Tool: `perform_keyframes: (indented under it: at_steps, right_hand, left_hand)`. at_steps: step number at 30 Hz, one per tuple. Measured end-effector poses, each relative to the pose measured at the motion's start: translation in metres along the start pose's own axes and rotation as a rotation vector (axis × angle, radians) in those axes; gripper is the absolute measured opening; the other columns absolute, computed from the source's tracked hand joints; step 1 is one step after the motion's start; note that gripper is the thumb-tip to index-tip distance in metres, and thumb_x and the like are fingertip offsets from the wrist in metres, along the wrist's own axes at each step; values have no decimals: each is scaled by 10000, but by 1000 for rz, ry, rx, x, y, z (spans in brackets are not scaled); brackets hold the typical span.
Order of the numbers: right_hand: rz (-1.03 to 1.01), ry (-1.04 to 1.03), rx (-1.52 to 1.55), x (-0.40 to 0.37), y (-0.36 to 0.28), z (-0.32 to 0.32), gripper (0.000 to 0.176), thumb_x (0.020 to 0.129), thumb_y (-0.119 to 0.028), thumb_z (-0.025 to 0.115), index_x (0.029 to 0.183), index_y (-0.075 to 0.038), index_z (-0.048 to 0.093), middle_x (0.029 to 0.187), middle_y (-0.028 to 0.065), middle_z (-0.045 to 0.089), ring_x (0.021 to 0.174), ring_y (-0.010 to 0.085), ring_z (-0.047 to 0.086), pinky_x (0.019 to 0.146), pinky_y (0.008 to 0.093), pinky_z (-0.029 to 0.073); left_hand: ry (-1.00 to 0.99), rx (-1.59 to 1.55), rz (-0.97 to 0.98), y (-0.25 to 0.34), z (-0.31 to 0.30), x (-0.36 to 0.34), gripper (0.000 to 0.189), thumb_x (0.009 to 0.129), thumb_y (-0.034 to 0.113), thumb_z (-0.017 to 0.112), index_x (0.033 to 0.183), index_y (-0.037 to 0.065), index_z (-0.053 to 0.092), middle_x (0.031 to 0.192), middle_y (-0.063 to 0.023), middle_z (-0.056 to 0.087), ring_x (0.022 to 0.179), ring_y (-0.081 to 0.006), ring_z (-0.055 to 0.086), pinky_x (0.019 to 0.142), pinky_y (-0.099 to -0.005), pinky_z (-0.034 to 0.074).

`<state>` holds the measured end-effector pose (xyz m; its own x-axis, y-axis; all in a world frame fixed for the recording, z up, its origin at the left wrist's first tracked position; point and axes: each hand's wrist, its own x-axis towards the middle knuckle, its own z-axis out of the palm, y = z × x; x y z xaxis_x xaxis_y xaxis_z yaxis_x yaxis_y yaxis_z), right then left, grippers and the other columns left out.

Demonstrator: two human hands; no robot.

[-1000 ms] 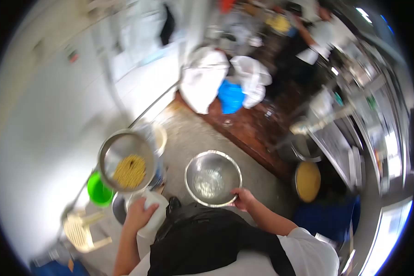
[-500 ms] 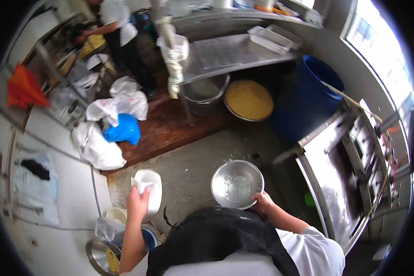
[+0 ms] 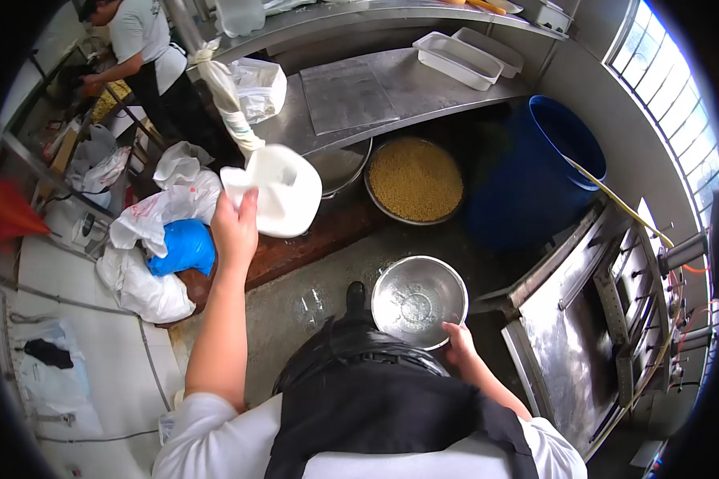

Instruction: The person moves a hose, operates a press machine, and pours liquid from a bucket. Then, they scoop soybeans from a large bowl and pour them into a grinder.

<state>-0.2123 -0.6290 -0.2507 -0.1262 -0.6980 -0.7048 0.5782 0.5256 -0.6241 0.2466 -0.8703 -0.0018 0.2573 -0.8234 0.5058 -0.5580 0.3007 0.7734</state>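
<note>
My left hand (image 3: pixel 236 231) is closed on a white plastic scoop (image 3: pixel 291 191), which looks like a cut-off jug, held out in front of me at the left. The edge of the scoop overlaps the wooden platform and a large pot (image 3: pixel 347 164) beyond it. In my right hand (image 3: pixel 458 345) is the rim of a round metal bowl (image 3: pixel 419 291), tilted with its inside facing me. The bowl's inside looks wet, with no food visible in it. Past the bowl, a wide basin of yellow beans or grain (image 3: pixel 415 180) stands under the steel table.
A tall blue barrel (image 3: pixel 519 184) stands at the right, near steel equipment (image 3: pixel 571 359). White trays (image 3: pixel 459 60) rest on the steel table (image 3: pixel 407 76). White sacks (image 3: pixel 140 279) and a blue bag (image 3: pixel 185 247) lie at the left. Another person (image 3: pixel 152 72) works at the back left.
My left hand has raised the scoop forward, toward the platform. The bowl in my right hand has shifted slightly, and my view has moved forward so a boot now shows below me.
</note>
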Motion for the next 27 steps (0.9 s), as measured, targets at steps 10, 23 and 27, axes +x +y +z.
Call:
perform_keyframes:
  at_steps: [10,23,27]
  right_hand:
    - [-86,247,-21,69,-118,79,717,792,31,561,1493,-76,452,1184,126,628,1051,270,630,878,409,552]
    - [-166,417,54,236,-247,85,631,807,-10,533,1433,-67,482,1208,112,600,1042,275,623,948,396,527]
    - [-431,506,-381,391,-302,35,759,815,10,521,1559,-60,384,1374,165,607,1218,316,611,1030,380,491]
  left_hand:
    - [31,330,-34,-107,192,235,475,971,418,682,985,-54,636,957,-312,712,936,-511,679,817,-537,525]
    - [-259,346,370,-75,324,179,730,893,301,802,1462,2,457,1489,-306,397,1388,-485,370,1148,-576,327]
    - [-647,489,388,-95,436,178,818,864,385,818,1494,23,443,1564,-294,334,1460,-505,296,1198,-587,285]
